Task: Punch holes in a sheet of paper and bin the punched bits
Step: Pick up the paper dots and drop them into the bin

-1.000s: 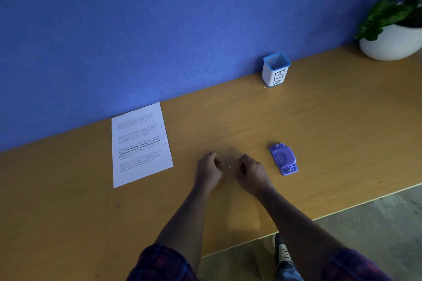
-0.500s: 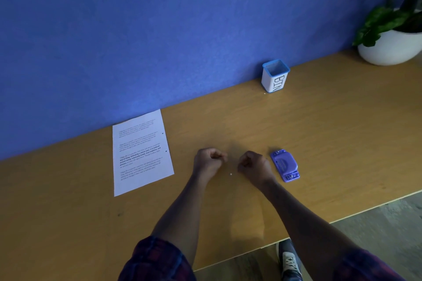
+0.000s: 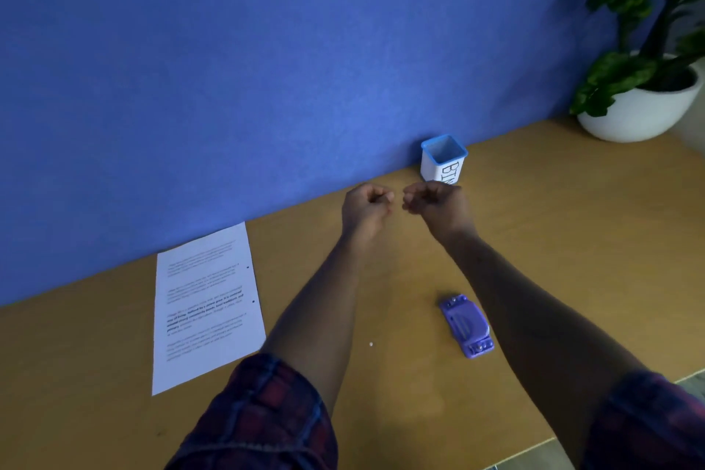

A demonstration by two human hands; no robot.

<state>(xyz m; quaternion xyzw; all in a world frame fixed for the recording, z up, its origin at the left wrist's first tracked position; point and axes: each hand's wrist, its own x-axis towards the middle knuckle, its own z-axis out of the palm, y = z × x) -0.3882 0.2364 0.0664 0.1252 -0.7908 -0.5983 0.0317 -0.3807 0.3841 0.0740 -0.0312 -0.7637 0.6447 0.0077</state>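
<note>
The white sheet of paper (image 3: 206, 309) lies flat at the left of the wooden table (image 3: 572, 240), with two punched holes near its right edge. The purple hole punch (image 3: 465, 324) lies right of centre, under my right forearm. One white punched bit (image 3: 371, 344) lies on the table between my forearms. The small white bin (image 3: 444, 160) with a blue rim stands against the blue wall. My left hand (image 3: 366, 208) and right hand (image 3: 435, 204) are held out side by side just in front of the bin, fingers curled with tips pinched. Anything between the fingertips is too small to see.
A white pot with a green plant (image 3: 641, 111) stands at the far right of the table by the wall. The table's front edge runs along the lower right, with floor beyond it.
Both hands have lifted from the table near the punch and moved forward to the bin, fingers still curled. The white bit stays where it lay.
</note>
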